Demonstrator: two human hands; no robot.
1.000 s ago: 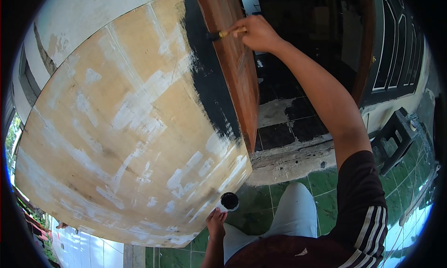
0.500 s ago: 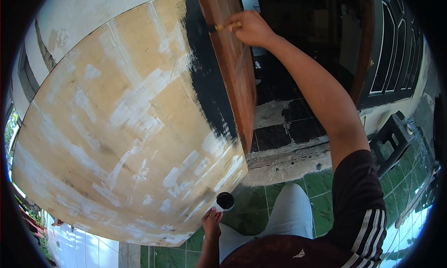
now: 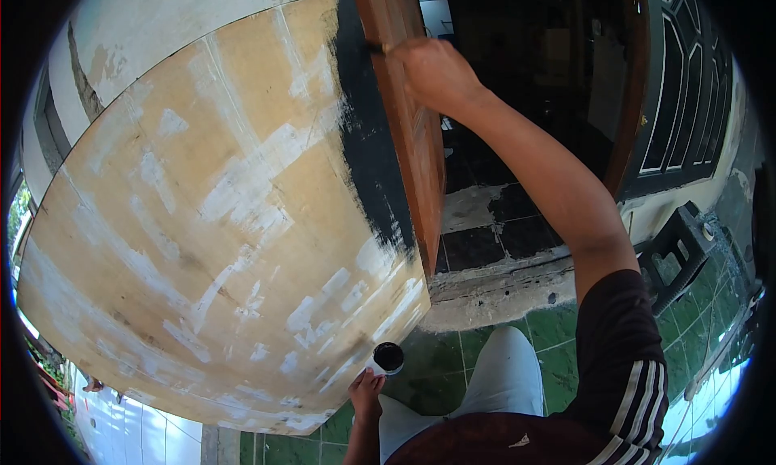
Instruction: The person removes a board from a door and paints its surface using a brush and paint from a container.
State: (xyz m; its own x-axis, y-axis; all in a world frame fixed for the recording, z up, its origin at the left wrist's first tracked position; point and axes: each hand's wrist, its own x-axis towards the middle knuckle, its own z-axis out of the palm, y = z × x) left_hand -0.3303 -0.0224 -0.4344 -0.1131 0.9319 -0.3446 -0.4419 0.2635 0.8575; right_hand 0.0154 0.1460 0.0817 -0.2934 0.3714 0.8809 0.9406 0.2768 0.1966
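Note:
A large wooden panel (image 3: pixel 174 247), tan with patchy white smears, stands tilted in front of me. Down its right edge runs a band of wet-looking black paint (image 3: pixel 368 158). My right hand (image 3: pixel 436 73) is closed around a paintbrush (image 3: pixel 375 48) at the upper end of this band. The dark bristles lie at the panel's edge; most of the handle is hidden by my fingers. Low near the panel's bottom corner, my left hand (image 3: pixel 367 391) grips a small light-coloured tub (image 3: pixel 394 371) of black paint, its open top facing up.
A brown wooden door (image 3: pixel 404 101) stands right behind the panel's painted edge. Beyond it is a dark doorway with a broken concrete sill (image 3: pixel 501 291). A dark plastic stool (image 3: pixel 679 255) sits on the green tiled floor (image 3: pixel 558 352) at right, by a wall.
My right hand has dropped a little and turned, so it now covers the brush handle that showed before. The whole view has shifted slightly. My left hand still holds the tub.

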